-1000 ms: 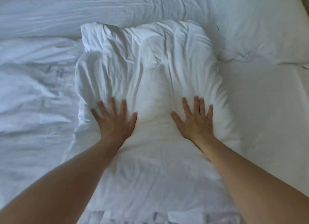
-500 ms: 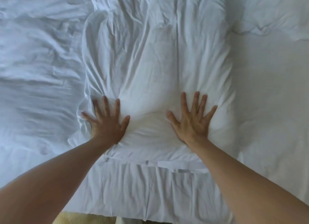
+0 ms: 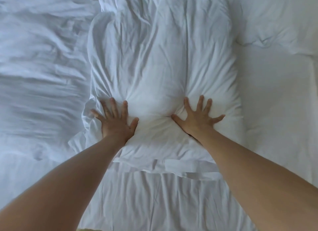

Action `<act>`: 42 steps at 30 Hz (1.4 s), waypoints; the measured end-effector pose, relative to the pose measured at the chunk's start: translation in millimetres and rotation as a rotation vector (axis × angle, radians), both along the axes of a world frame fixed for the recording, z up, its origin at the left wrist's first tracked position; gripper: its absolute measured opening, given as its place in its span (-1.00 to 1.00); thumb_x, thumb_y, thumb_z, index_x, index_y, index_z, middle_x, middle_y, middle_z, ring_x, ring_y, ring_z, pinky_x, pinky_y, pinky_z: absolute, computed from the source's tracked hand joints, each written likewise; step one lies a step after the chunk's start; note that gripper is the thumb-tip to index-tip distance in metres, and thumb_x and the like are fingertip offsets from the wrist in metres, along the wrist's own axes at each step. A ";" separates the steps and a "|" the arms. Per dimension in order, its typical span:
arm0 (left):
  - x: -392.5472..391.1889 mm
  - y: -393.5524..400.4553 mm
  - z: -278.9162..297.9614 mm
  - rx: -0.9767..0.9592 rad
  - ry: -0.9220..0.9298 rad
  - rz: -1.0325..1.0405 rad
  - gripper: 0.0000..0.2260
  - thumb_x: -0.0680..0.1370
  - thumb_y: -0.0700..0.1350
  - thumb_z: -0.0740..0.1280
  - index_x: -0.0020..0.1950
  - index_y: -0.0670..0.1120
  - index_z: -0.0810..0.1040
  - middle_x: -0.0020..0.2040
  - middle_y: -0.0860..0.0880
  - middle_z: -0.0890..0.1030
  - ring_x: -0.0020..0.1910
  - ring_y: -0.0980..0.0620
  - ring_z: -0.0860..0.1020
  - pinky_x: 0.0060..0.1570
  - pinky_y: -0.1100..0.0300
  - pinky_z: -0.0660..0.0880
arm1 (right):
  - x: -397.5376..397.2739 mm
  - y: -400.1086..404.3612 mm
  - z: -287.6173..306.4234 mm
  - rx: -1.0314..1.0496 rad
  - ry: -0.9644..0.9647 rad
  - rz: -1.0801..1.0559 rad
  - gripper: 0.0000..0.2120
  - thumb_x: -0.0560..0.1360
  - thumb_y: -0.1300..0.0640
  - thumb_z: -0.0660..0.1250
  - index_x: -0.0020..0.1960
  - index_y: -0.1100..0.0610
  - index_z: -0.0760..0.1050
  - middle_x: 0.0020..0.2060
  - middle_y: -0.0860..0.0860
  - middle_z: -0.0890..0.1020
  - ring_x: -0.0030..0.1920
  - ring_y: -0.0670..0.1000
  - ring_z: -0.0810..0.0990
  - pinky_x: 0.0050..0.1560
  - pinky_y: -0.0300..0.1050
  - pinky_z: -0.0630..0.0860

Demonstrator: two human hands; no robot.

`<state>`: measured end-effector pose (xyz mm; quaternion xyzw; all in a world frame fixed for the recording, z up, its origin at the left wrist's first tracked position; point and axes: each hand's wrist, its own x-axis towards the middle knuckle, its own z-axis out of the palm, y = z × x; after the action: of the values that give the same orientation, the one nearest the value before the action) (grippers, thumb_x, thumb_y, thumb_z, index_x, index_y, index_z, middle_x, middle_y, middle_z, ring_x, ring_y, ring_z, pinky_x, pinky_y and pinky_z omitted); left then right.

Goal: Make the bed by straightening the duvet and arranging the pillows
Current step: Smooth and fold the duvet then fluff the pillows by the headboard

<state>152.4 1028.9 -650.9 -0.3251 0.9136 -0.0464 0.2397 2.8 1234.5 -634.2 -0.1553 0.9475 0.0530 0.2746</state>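
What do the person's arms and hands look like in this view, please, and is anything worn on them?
Both arms are bare along all that shows: no sleeve in view. The left hand and right hand have no gloves, and I can see no ring, watch, bracelet or marking on either. The fingernails look short and unpainted, though the picture is slightly blurred.
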 end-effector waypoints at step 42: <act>451.7 -597.5 55.2 0.509 -0.108 0.610 -0.41 0.64 0.25 -0.09 0.60 0.11 -0.24 0.52 -0.18 0.31 0.45 -0.27 0.32 0.41 -0.11 0.25 | 385.5 -696.2 10.8 -0.234 -0.124 0.346 0.08 0.23 -0.68 0.03 0.55 -0.24 -0.33 0.57 0.05 -0.34 0.53 0.32 -0.36 0.33 0.60 -0.24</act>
<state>604.2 431.4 -595.8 -0.5088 0.7435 0.2378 0.3630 388.4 538.3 -623.4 -0.3495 0.8877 -0.0207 0.2990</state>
